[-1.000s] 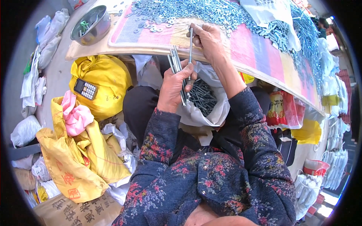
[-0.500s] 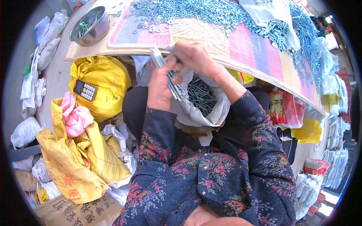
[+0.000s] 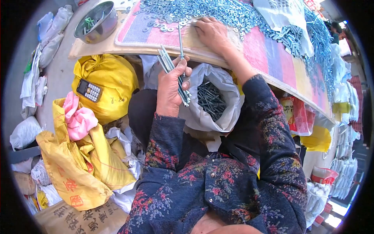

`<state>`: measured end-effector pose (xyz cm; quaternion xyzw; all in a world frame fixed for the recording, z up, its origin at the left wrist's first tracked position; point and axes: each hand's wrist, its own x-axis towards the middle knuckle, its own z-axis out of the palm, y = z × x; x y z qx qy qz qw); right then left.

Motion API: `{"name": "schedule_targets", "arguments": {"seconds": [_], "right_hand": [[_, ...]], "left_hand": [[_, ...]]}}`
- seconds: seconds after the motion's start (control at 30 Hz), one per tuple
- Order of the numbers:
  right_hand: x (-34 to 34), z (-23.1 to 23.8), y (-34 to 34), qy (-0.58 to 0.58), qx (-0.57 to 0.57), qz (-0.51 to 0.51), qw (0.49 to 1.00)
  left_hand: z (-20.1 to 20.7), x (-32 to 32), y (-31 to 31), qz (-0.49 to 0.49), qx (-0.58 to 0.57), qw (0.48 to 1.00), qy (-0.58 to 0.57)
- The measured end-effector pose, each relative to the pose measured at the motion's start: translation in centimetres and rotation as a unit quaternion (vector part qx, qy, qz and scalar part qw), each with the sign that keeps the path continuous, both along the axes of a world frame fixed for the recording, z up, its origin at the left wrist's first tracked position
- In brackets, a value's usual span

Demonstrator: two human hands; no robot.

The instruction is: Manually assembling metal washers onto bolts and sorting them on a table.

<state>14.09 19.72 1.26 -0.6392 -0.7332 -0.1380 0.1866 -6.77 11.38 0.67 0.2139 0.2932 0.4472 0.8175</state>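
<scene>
My left hand (image 3: 170, 86) is closed around a bundle of long, thin metal bolts (image 3: 166, 60), held slanting over the near edge of the table. One single bolt (image 3: 180, 39) stands upright, pinched at the thumb and fingertips. On the tabletop, my right hand (image 3: 213, 36) lies with its fingers stretched toward loose washers (image 3: 164, 29). Nothing shows in its grasp, though the undersides of the fingers are hidden. Below the hands, between my knees, a white sack (image 3: 230, 117) stands with its mouth spread, holding many similar bolts (image 3: 210, 102).
The striped table mat (image 3: 269, 62) carries heaps of washers and metal parts (image 3: 288, 41). A steel bowl (image 3: 102, 33) sits at the table's left corner. At left are a yellow bag (image 3: 117, 91) with a keypad phone (image 3: 89, 90) on it and crumpled yellow sacks (image 3: 105, 160).
My right hand has moved away from the left hand, up and right onto the table by the washers. One bolt now stands upright in my left hand, apart from the bundle.
</scene>
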Motion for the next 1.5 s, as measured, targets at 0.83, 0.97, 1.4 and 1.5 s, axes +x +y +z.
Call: {"name": "schedule_targets", "arguments": {"seconds": [0.83, 0.97, 1.4, 1.5], "right_hand": [[1.2, 2.4, -3.4, 0.339, -0.030, -0.077, 0.937], [0.4, 2.9, -6.5, 0.691, -0.057, 0.026, 0.720], [1.3, 4.7, -11.6, 0.552, 0.065, -0.002, 0.831], [0.6, 2.6, -12.3, 0.385, 0.104, 0.063, 0.915]], "left_hand": [[0.5, 2.7, -2.0, -0.099, 0.046, 0.990, 0.087], [0.8, 3.2, -2.6, -0.118, 0.091, 0.981, 0.122], [-1.1, 5.0, -2.5, -0.184, 0.083, 0.979, 0.026], [-1.2, 5.8, -1.6, -0.189, 0.040, 0.981, 0.020]]}}
